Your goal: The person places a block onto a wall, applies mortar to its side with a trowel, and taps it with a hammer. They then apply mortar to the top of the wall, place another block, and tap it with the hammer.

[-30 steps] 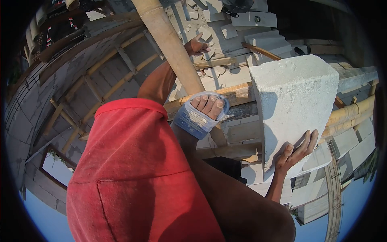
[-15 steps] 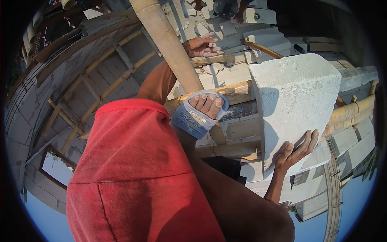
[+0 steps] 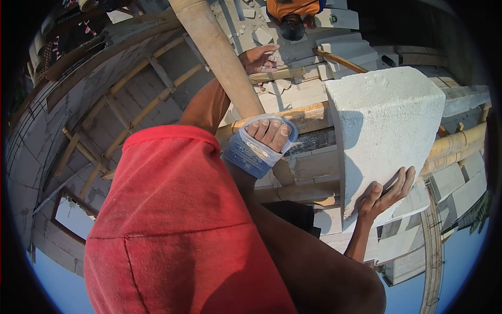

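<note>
A large white aerated concrete block [image 3: 389, 120] stands tilted at the right, its broad face toward me. My right hand [image 3: 384, 196] is against the lower part of that face, thumb apart from the fingers, steadying it. Beyond the thick bamboo pole [image 3: 214, 52], my left hand [image 3: 260, 59] is stretched out with its dusty palm showing. Its fingers are loosely spread, partly bent, with nothing visible in them. Part of the left wrist is hidden by the pole. Broken white pieces [image 3: 277, 86] lie just below the left hand.
My sandalled foot [image 3: 261, 144] is beside a wooden beam [image 3: 308, 116]. A co-worker in an orange top [image 3: 295, 8] bends at the top. Stacked white blocks [image 3: 348, 52] and a wooden stick [image 3: 342, 61] lie beyond. Bamboo poles [image 3: 455, 144] run along the right.
The co-worker's head and orange top have come further into view at the top. My left hand has shifted slightly, and the block sits marginally further right, my right hand still on it.
</note>
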Available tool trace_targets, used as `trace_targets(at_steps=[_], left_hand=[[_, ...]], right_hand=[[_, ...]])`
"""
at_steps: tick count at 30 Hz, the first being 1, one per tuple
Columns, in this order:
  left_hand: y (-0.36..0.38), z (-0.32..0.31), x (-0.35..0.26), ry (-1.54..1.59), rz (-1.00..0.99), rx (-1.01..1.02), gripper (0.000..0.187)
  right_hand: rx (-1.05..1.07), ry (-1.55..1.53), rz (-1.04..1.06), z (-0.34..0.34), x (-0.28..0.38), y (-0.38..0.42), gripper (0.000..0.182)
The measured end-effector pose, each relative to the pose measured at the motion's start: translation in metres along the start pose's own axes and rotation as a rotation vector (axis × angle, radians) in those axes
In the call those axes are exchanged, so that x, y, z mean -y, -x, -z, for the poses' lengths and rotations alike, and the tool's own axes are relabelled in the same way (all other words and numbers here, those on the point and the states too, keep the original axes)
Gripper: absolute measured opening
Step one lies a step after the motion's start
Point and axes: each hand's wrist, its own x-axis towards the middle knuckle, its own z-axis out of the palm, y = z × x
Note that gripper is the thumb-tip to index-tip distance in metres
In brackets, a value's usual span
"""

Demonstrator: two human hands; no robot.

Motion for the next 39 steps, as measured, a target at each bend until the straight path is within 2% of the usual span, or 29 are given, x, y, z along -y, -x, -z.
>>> trace_targets(at_steps=[11, 26, 29, 33, 35, 39], left_hand=[[0.004, 0.007, 0.005, -0.017, 0.007, -0.122, 0.041], [0.005, 0.03, 0.021, 0.104, -0.08, -0.109, 0.039], [0.011, 0.023, 0.018, 0.092, -0.066, -0.201, 0.039], [0.008, 0.025, 0.019, 0.04, -0.118, -0.438, 0.046], [0.004, 0.044, 0.027, 0.008, -0.161, -0.521, 0.052], [-0.006, 0.107, 0.04, -0.123, -0.238, -0.523, 0.057]], right_hand=[[0.026, 0.005, -0.007, 0.003, 0.0, 0.0, 0.072], [0.001, 0.01, -0.005, -0.001, 0.002, -0.001, 0.068], [0.016, 0.008, -0.015, 0.001, 0.002, 0.0, 0.07], [0.017, 0.004, -0.011, 0.0, 0.001, 0.0, 0.071], [0.02, 0.008, -0.014, 0.001, 0.001, 0.0, 0.071], [0.019, 0.012, -0.01, 0.001, 0.001, 0.0, 0.072]])
